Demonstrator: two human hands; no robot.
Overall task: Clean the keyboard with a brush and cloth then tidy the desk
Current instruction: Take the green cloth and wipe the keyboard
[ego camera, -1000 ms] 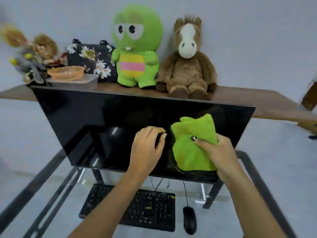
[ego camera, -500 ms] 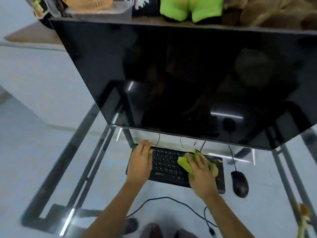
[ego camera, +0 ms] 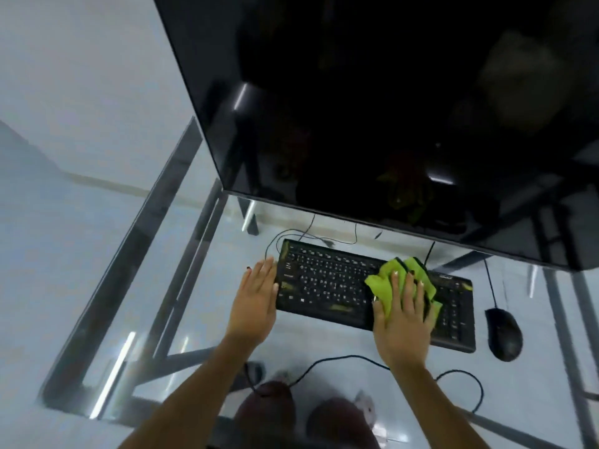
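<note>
Right hand presses cloth flat on keyboard; left hand, fingers straight, steadies its edge.

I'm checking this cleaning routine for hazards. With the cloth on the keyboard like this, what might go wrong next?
1. The right hand presses the cloth flat on the keyboard; a wipe toward the mouse might knock it.
2. The left hand only rests against the keyboard's left edge, so the keyboard may slide on the glass desk.
3. A cable loops near the front edge and could snag a forearm.
</note>
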